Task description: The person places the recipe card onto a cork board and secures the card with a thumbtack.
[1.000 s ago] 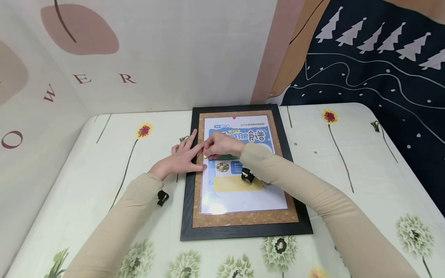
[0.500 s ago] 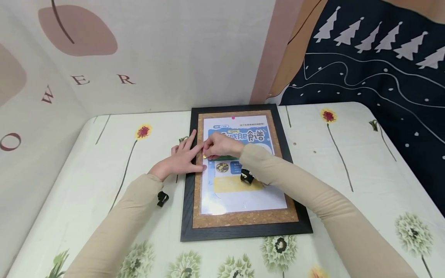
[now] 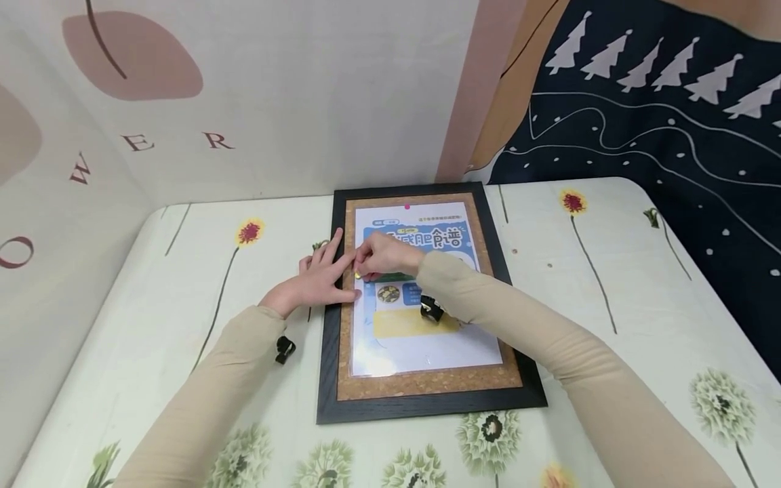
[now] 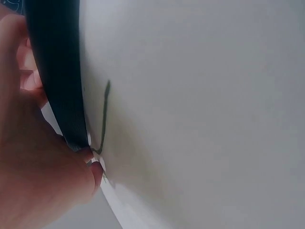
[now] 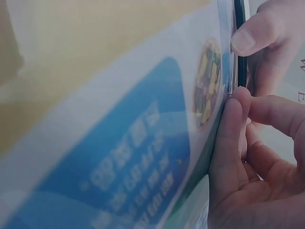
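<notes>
A laminated poster [image 3: 427, 356] with blue and yellow print lies on a cork board [image 3: 390, 388] in a black frame [image 3: 427, 410]. My left hand [image 3: 314, 281] rests over the frame's left side with its fingers spread, thumb tip on the poster's left edge. Beside it, my right hand [image 3: 387, 254] pinches a small yellow-headed push pin [image 3: 358, 275] at that same edge. Thumb and index finger hide most of the pin; a bit of thin metal pin shaft [image 5: 228, 94] shows in the right wrist view. A pink push pin [image 3: 407, 207] sits at the poster's top edge.
The board lies on a table with a flower-print cloth [image 3: 256, 393]. Behind it stands a pale printed wall cloth [image 3: 305, 102], with a dark tree-patterned cloth [image 3: 610, 135] at the right. Each wrist wears a black camera strap.
Both hands stay at the poster's left edge, in nearly the same pose. The whole head view has shifted slightly.
</notes>
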